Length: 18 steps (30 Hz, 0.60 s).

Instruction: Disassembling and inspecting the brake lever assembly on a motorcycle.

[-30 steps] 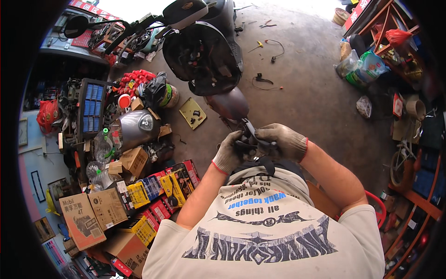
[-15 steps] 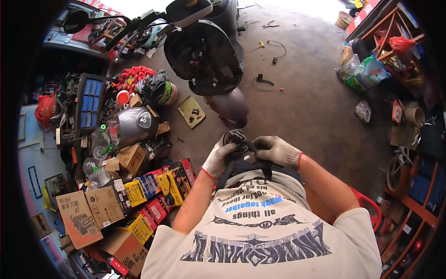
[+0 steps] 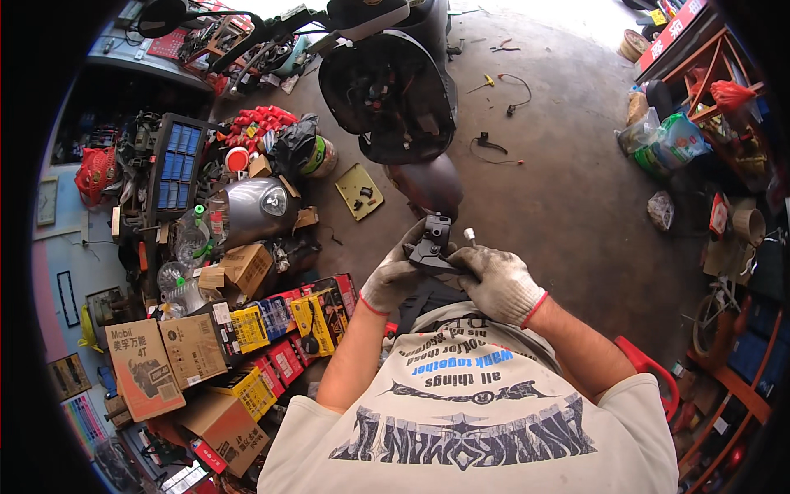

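Both my hands wear grey knit gloves with red cuffs and meet in front of my chest. My left hand (image 3: pixel 397 276) grips the underside of a small black metal bracket part (image 3: pixel 430 244). From the right, my right hand (image 3: pixel 494 280) holds the same part, and a short white-tipped stub (image 3: pixel 469 235) sticks up beside its fingers. A dark scooter (image 3: pixel 393 86) with its front panels off stands just beyond my hands.
Stacked cardboard and coloured parts boxes (image 3: pixel 247 337) crowd the floor at my left, with a silver scooter panel (image 3: pixel 255 206) and a blue-celled rack (image 3: pixel 177 160). A yellow tray (image 3: pixel 359 191) with small parts lies near the scooter. Shelves (image 3: pixel 716 99) line the right; a cable (image 3: pixel 494 146) lies on concrete.
My hands have turned the black part and drawn it slightly closer to my chest; the view has shifted a little. The hold on the part is unchanged.
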Motion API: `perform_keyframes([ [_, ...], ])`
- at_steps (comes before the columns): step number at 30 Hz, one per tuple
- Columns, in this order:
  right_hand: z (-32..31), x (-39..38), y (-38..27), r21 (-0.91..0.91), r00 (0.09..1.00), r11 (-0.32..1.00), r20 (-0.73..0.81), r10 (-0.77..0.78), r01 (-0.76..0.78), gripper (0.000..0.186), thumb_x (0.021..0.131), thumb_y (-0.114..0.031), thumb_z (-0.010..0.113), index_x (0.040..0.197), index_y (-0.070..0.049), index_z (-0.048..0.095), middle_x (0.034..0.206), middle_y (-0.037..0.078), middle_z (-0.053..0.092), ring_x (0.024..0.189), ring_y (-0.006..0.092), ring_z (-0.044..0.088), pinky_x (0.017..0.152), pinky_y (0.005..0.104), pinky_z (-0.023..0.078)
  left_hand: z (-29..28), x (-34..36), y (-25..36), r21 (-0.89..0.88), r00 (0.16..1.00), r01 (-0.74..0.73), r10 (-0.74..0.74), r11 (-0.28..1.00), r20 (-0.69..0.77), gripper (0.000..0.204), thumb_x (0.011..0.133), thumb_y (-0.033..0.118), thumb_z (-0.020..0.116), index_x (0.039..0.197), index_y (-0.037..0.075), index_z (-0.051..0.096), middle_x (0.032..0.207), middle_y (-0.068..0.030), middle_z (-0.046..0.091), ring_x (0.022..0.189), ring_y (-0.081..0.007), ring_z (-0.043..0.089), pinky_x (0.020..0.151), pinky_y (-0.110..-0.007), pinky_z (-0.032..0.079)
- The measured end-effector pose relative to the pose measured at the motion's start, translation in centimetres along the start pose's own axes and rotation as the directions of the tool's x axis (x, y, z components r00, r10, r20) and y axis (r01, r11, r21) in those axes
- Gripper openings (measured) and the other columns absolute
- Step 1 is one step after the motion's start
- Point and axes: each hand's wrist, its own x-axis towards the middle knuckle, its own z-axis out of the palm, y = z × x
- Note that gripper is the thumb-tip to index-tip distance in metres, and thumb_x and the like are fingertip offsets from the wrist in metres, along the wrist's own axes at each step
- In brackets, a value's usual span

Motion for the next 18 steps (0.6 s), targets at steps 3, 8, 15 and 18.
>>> perform_keyframes([
  [3, 0.2, 0.0, -0.1, -0.03, 1.0, 1.0, -0.009, 0.006, -0.006, 0.032, 0.093, -0.021, 0.059, 0.123, -0.01, 0.066, 0.112, 0.018, 0.069, 0.104, 0.0364, 0.068, 0.094, 0.0482, 0.051, 0.6, 0.0, 0.4, -0.008, 0.998, 0.009, -0.008, 1.0, 0.063, 0.093, 0.08, 0.022, 0.078, 0.158, 0.008, 0.029, 0.141, -0.0162, 0.054, 0.131, -0.0319, 0.055, 0.114, -0.047, 0.042],
  [8, -0.1, -0.1, -0.9, -0.035, 0.999, 0.999, 0.033, 0.022, -0.02, 0.035, 0.092, -0.017, 0.057, 0.124, -0.006, 0.065, 0.112, 0.021, 0.068, 0.105, 0.038, 0.067, 0.095, 0.0478, 0.051, 0.8, -0.4, 0.3, -0.127, 0.997, 0.074, -0.069, 0.989, 0.043, 0.087, 0.085, 0.033, 0.071, 0.157, 0.006, 0.03, 0.143, -0.0173, 0.053, 0.132, -0.0315, 0.054, 0.115, -0.048, 0.04],
  [15, -1.9, -0.5, -1.8, 0.384, 0.982, 0.911, 0.162, 0.097, -0.153, 0.045, 0.092, -0.023, 0.06, 0.13, 0.001, 0.06, 0.115, 0.023, 0.069, 0.1, 0.0328, 0.071, 0.093, 0.0419, 0.054, -0.4, 0.1, -1.0, -0.278, 0.994, 0.106, -0.112, 0.955, -0.003, 0.073, 0.086, 0.03, 0.061, 0.148, -0.001, 0.042, 0.141, -0.0209, 0.055, 0.131, -0.0343, 0.055, 0.115, -0.048, 0.04],
  [18, -2.6, -0.8, -2.3, 0.613, 0.95, 0.728, 0.247, 0.193, -0.307, 0.049, 0.094, -0.029, 0.063, 0.131, 0.003, 0.058, 0.109, 0.019, 0.071, 0.096, 0.0237, 0.071, 0.089, 0.0373, 0.054, -0.1, 0.1, -1.4, -0.32, 0.996, 0.069, -0.083, 0.945, -0.03, 0.074, 0.084, 0.032, 0.059, 0.147, -0.004, 0.043, 0.143, -0.0214, 0.054, 0.132, -0.0349, 0.054, 0.115, -0.048, 0.04],
])
